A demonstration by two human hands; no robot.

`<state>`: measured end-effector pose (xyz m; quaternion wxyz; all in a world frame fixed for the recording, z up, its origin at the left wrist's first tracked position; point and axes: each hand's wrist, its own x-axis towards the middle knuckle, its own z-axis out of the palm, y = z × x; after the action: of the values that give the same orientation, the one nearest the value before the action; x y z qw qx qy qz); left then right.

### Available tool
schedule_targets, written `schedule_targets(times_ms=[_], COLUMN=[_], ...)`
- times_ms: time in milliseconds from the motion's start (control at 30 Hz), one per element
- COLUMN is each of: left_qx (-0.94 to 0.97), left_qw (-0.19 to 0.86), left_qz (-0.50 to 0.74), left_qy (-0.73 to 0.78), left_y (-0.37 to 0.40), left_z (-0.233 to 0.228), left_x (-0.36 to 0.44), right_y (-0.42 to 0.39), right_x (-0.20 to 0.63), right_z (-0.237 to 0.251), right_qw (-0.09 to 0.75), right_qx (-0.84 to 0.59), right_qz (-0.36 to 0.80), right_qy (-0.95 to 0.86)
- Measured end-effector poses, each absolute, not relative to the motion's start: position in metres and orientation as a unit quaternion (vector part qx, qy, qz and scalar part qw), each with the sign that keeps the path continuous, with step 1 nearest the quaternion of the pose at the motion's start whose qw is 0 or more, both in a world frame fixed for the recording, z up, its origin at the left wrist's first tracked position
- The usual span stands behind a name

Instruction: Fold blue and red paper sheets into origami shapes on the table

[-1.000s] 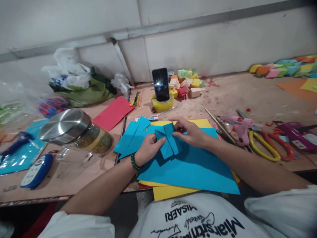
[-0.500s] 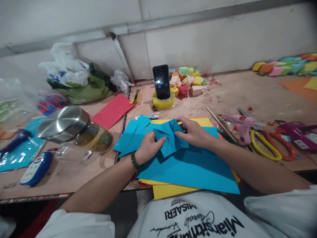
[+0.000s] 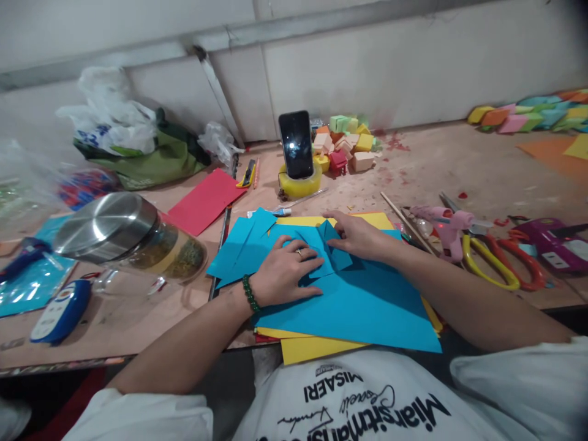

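My left hand [image 3: 287, 272] lies flat, palm down, pinning the folded blue paper [image 3: 321, 248] (keeps creases shut); right hand [image 3: 361, 236] pinches its edge.

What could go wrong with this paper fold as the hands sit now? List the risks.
1. The left hand lies flat on the small folded blue paper piece, which rests on a loose stack of blue and yellow paper sheets overhanging the table edge; the stack may slide and skew the crease.
2. The right hand pins only one corner, so the fold could shift.
3. The pink glue gun lies close to the right forearm; a nudge seems possible.
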<state>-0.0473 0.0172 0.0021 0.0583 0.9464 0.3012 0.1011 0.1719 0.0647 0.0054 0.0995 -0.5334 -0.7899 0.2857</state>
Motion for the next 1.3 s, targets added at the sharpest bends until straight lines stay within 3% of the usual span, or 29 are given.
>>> schedule_targets(times_ms=[167, 300, 400, 600, 767, 867, 1133, 1300], left_qx=[0.942, 0.941, 0.944, 0.93, 0.905, 0.911, 0.928, 0.921], left_qw=[0.046, 0.011, -0.019, 0.031, 0.127, 0.124, 0.082, 0.08], left_qz=[0.059, 0.059, 0.055, 0.093, 0.155, 0.131, 0.087, 0.122], left_qy=[0.328, 0.334, 0.324, 0.353, 0.375, 0.37, 0.354, 0.36], left_y=[0.021, 0.02, 0.015, 0.019, 0.028, 0.028, 0.02, 0.017], left_z=[-0.002, -0.005, -0.007, -0.012, -0.017, -0.015, -0.003, -0.004], left_x=[-0.048, -0.047, -0.044, -0.045, -0.053, -0.054, -0.048, -0.047], right_y=[0.065, 0.059, 0.046, 0.038, 0.054, 0.06, 0.071, 0.069], right_x=[0.177, 0.179, 0.179, 0.182, 0.185, 0.188, 0.201, 0.2], right_z=[0.002, 0.008, 0.019, 0.029, 0.026, 0.026, 0.032, 0.029], right_qw=[0.125, 0.187, 0.125, 0.008, 0.032, -0.002, -0.015, -0.007], right_qx=[-0.51, -0.337, -0.237, -0.269, -0.335, -0.393, -0.3, -0.289], right_qz=[0.168, 0.05, 0.093, 0.141, 0.2, 0.228, 0.354, 0.275], right_qy=[-0.834, -0.921, -0.959, -0.953, -0.92, -0.891, -0.885, -0.917])
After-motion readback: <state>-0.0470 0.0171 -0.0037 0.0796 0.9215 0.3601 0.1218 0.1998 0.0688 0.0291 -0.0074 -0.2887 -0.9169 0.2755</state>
